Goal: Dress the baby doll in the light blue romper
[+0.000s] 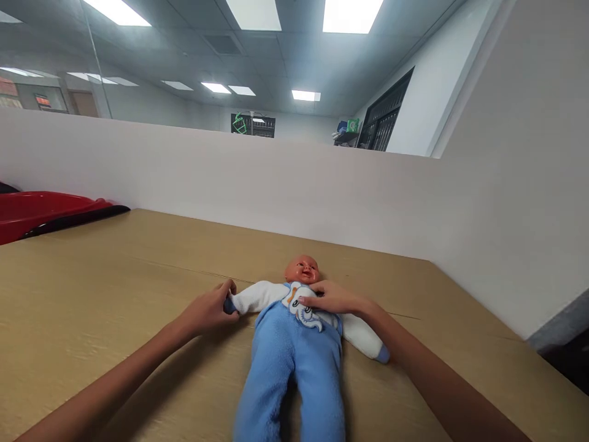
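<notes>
A baby doll point(294, 362) lies on its back on a wooden tabletop point(115, 288), its head away from me. It wears light-blue fleece overalls and white sleeves with blue cuffs, and an elephant patch point(304, 312) is on the chest. My left hand point(214, 307) is closed on the blue cuff of the sleeve point(260, 296) on the left, which is stretched out sideways. Across the doll's upper chest rests my right hand point(338, 298), thumb and fingers apart, partly covering the patch. The other sleeve point(361, 334) lies under my right forearm.
A red tub-like object point(41, 209) with a black edge stands at the far left of the table. A low white wall point(257, 190) with a glass pane above it runs along the back. Another pale wall point(515, 215) borders the right side.
</notes>
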Action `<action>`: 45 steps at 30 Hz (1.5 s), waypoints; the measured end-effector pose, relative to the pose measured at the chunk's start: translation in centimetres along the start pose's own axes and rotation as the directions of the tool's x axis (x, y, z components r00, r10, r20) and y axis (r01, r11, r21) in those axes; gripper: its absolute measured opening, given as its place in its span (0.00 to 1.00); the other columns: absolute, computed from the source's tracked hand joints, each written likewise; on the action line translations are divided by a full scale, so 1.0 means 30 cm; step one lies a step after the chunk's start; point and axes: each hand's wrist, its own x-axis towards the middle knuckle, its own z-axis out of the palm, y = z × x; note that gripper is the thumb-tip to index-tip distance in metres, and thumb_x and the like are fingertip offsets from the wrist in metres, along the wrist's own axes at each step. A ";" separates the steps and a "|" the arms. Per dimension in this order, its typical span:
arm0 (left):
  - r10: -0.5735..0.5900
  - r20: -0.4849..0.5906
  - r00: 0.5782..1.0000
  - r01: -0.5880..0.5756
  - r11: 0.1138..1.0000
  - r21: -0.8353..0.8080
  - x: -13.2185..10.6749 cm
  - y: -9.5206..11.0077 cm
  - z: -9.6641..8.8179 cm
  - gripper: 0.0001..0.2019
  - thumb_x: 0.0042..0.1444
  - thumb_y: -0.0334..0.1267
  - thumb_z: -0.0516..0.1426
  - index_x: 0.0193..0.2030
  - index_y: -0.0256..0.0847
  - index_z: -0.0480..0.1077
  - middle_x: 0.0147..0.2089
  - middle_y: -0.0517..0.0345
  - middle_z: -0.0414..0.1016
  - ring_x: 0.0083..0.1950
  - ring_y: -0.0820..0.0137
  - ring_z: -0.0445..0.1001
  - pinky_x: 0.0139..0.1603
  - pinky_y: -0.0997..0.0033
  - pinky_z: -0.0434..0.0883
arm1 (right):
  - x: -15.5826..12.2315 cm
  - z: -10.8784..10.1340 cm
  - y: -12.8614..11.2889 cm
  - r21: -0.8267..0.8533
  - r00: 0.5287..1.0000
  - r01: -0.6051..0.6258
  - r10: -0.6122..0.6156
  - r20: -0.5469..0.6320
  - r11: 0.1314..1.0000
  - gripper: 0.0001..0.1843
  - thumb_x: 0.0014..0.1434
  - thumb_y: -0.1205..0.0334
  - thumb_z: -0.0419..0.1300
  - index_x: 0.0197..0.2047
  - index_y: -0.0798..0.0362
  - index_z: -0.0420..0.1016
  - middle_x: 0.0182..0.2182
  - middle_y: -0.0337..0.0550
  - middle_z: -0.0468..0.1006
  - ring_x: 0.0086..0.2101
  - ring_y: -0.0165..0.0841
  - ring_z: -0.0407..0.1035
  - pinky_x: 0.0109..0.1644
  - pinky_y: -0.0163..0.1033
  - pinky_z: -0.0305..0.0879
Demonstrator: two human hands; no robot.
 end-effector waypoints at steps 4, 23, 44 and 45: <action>-0.021 0.025 0.999 0.021 1.000 -0.010 0.007 -0.010 0.012 0.18 0.52 0.49 0.57 0.47 0.45 0.62 0.41 0.53 0.80 0.39 0.57 0.78 0.37 0.66 0.65 | -0.116 0.019 0.110 0.347 0.991 0.129 -0.105 -0.087 0.929 0.29 0.58 0.37 0.68 0.54 0.49 0.80 0.52 0.46 0.82 0.52 0.44 0.74 0.57 0.47 0.69; 0.542 -0.074 0.837 -0.544 0.839 -0.005 0.062 0.453 0.039 0.15 0.71 0.43 0.51 0.59 0.44 0.69 0.63 0.46 0.74 0.64 0.54 0.69 0.68 0.50 0.66 | -0.498 0.240 0.367 -0.104 0.787 -0.107 0.020 -0.616 0.989 0.34 0.61 0.55 0.65 0.69 0.48 0.65 0.62 0.54 0.74 0.61 0.51 0.67 0.68 0.60 0.62; 0.898 -0.153 0.412 -0.908 0.419 0.016 0.203 0.494 0.204 0.20 0.77 0.44 0.44 0.53 0.46 0.77 0.44 0.46 0.80 0.43 0.60 0.73 0.51 0.56 0.69 | -0.232 0.182 0.080 -0.098 0.803 0.056 -0.103 -0.587 0.994 0.15 0.52 0.76 0.59 0.40 0.49 0.67 0.41 0.42 0.72 0.38 0.37 0.69 0.40 0.39 0.63; 0.866 -0.181 0.465 -0.884 0.465 -0.047 0.206 0.500 0.197 0.20 0.76 0.46 0.45 0.52 0.45 0.78 0.43 0.46 0.79 0.44 0.60 0.73 0.52 0.56 0.70 | -0.227 0.190 0.069 -0.076 0.817 0.079 -0.108 -0.567 0.994 0.16 0.52 0.77 0.57 0.41 0.50 0.68 0.42 0.43 0.72 0.39 0.37 0.69 0.42 0.40 0.65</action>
